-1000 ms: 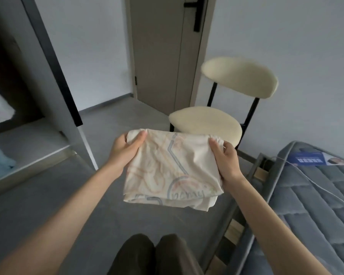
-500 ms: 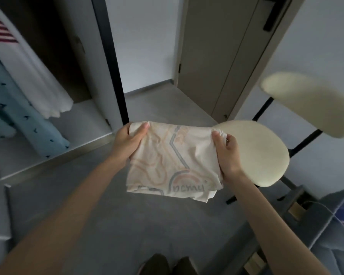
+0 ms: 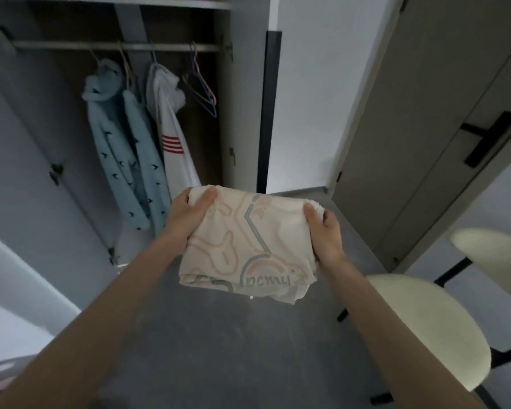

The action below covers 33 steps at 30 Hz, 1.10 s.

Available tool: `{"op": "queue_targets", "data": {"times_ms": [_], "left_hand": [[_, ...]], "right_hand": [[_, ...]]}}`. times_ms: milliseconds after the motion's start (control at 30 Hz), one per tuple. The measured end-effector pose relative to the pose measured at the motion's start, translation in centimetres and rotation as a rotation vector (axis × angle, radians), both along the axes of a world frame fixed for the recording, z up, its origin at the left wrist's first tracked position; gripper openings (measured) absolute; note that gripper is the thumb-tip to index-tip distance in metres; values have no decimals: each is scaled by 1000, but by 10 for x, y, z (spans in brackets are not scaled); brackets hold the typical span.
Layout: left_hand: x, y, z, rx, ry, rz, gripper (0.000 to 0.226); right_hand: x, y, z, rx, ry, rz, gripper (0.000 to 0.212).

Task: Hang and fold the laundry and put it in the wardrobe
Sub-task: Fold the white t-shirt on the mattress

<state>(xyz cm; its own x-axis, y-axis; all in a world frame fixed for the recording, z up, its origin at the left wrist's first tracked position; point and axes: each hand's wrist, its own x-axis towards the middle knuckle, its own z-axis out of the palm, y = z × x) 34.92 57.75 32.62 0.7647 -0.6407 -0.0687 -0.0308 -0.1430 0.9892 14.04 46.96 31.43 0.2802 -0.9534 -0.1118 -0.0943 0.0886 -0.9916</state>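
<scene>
A folded cream garment (image 3: 248,246) with pale orange and grey print is held in front of me over the grey floor. My left hand (image 3: 186,216) grips its left edge, thumb on top. My right hand (image 3: 325,231) grips its right edge. Straight ahead stands the open wardrobe (image 3: 242,113). On its rail (image 3: 115,46) hang a light blue robe (image 3: 124,160) and a white garment (image 3: 171,134) with red stripes, plus a few bare hangers (image 3: 202,90).
An open wardrobe door (image 3: 36,172) stands at the left. A beige room door (image 3: 425,128) with a black handle is at the right. A cream chair (image 3: 425,329) with black legs sits at the lower right, close to my right arm.
My view has swung left and up from the chair and bed towards the wardrobe, whose rail and hanging clothes now show. Both hands keep the same hold on the folded garment.
</scene>
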Motion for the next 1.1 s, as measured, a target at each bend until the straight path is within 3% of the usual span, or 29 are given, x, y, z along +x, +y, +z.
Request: {"op": "queue_targets", "data": {"times_ms": [200,467,600,833,1100], "left_hand": [[35,23,65,-69,-152,148,30],[101,42,140,-163,-428,261,28],[146,42,174,-184,-553,334,20],[257,18,223,-222,-608,398,26],[385,-33,263,-310,-532,335,29]], "right_hand": [[53,3,55,-88,-85,129,41],[142,-4,120,-272,-178,306,24],[201,-18,156,-380,-203,355,37],[321,-59,222,-578,-212,333,38],[447,-113,272,-587,-180,291,26]]}}
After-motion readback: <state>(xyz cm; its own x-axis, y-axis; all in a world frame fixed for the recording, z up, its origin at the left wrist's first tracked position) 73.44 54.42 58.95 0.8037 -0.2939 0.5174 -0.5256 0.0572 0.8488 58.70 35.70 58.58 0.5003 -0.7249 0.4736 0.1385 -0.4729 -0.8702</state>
